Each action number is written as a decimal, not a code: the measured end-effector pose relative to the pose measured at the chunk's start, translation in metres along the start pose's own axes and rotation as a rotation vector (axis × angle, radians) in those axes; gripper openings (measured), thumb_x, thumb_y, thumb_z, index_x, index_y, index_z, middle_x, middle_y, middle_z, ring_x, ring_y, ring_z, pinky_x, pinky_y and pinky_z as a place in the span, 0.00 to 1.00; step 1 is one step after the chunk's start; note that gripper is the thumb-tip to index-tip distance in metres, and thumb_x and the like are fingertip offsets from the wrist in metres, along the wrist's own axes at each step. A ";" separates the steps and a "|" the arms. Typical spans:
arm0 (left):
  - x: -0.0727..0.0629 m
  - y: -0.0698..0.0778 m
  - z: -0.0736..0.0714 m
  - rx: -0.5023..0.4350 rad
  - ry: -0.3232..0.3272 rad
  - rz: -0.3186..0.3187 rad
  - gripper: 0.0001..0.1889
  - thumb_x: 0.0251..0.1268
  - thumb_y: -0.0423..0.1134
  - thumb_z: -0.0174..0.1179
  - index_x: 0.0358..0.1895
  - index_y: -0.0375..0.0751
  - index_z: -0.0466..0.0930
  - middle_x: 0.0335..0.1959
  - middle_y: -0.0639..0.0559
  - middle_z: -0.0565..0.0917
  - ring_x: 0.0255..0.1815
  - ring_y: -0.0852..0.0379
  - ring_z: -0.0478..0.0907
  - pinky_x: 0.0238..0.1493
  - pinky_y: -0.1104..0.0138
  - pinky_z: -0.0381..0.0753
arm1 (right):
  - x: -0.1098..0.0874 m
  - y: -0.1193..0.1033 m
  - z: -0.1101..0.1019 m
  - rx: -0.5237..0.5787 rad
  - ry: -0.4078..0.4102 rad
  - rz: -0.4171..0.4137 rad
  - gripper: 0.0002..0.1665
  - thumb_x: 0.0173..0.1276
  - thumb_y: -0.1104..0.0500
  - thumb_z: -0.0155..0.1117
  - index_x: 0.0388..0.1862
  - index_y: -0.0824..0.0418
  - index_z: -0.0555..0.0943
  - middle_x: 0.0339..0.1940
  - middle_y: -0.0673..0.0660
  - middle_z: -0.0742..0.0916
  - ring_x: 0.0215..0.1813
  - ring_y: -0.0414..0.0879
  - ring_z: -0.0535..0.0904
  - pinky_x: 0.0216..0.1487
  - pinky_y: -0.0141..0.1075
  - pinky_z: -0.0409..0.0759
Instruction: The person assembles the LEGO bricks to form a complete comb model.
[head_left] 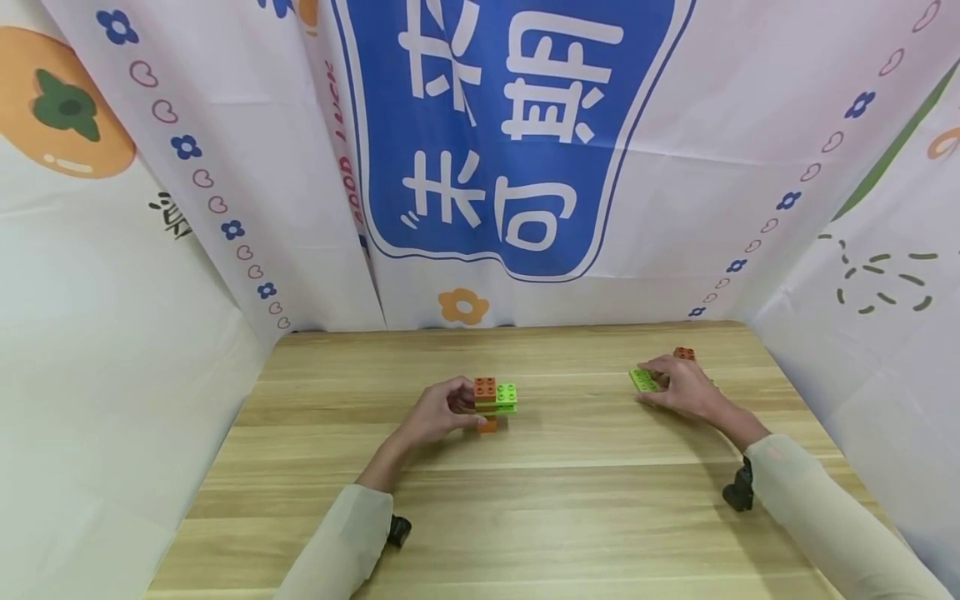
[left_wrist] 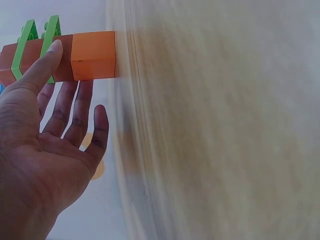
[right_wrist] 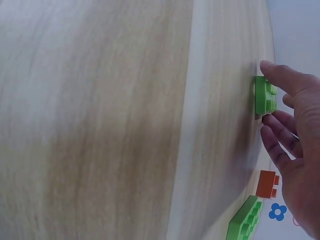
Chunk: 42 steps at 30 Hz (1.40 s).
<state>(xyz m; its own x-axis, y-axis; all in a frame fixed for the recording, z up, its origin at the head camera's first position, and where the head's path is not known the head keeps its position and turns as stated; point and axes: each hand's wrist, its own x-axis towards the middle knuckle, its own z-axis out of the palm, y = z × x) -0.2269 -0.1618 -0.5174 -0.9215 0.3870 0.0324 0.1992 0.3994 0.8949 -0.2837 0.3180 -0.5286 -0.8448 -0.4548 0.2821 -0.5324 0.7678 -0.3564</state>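
Note:
My left hand (head_left: 438,410) grips an upright stack of toy building bricks (head_left: 485,389) between thumb and fingers. In the left wrist view, its orange bottom brick (left_wrist: 93,55) is right at the tabletop, and two thin green plates (left_wrist: 21,52) sit between orange-brown bricks and jut out to one side. Over at the right, my right hand (head_left: 686,390) has thumb and fingertips at opposite edges of a studded green brick (head_left: 643,381), low at the tabletop. In the right wrist view that green brick (right_wrist: 261,96) shows between thumb and fingers.
Beyond my right hand lies a small orange-brown brick (head_left: 684,353). Beside it, in the right wrist view, is another green studded brick (right_wrist: 245,220). The wooden table (head_left: 555,508) ends at a printed cloth backdrop (head_left: 645,292), with cloth on both sides.

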 end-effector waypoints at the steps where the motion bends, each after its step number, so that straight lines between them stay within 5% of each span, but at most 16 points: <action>1: 0.000 0.000 0.000 0.001 0.000 -0.002 0.19 0.62 0.34 0.78 0.53 0.40 0.82 0.48 0.49 0.87 0.45 0.53 0.82 0.47 0.67 0.83 | 0.000 0.000 0.000 0.003 -0.003 -0.001 0.34 0.56 0.55 0.87 0.58 0.70 0.86 0.49 0.67 0.90 0.43 0.55 0.87 0.41 0.49 0.87; 20: -0.002 0.002 0.001 -0.004 0.011 0.009 0.19 0.61 0.34 0.78 0.52 0.37 0.82 0.48 0.45 0.88 0.46 0.49 0.83 0.46 0.68 0.82 | 0.004 -0.007 0.006 0.053 -0.036 -0.051 0.28 0.58 0.64 0.84 0.57 0.69 0.87 0.45 0.62 0.91 0.42 0.52 0.87 0.41 0.45 0.87; 42: -0.001 0.004 0.001 -0.020 -0.004 -0.003 0.18 0.62 0.33 0.78 0.52 0.38 0.82 0.48 0.46 0.87 0.45 0.51 0.82 0.46 0.67 0.82 | 0.013 -0.024 0.002 0.084 -0.073 -0.106 0.23 0.62 0.66 0.80 0.57 0.65 0.88 0.53 0.62 0.91 0.46 0.52 0.88 0.45 0.47 0.89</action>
<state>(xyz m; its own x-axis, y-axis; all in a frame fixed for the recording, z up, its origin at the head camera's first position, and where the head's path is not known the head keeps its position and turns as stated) -0.2253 -0.1600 -0.5141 -0.9206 0.3894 0.0275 0.1894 0.3840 0.9037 -0.2822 0.2925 -0.5185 -0.7834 -0.5655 0.2580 -0.6193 0.6742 -0.4024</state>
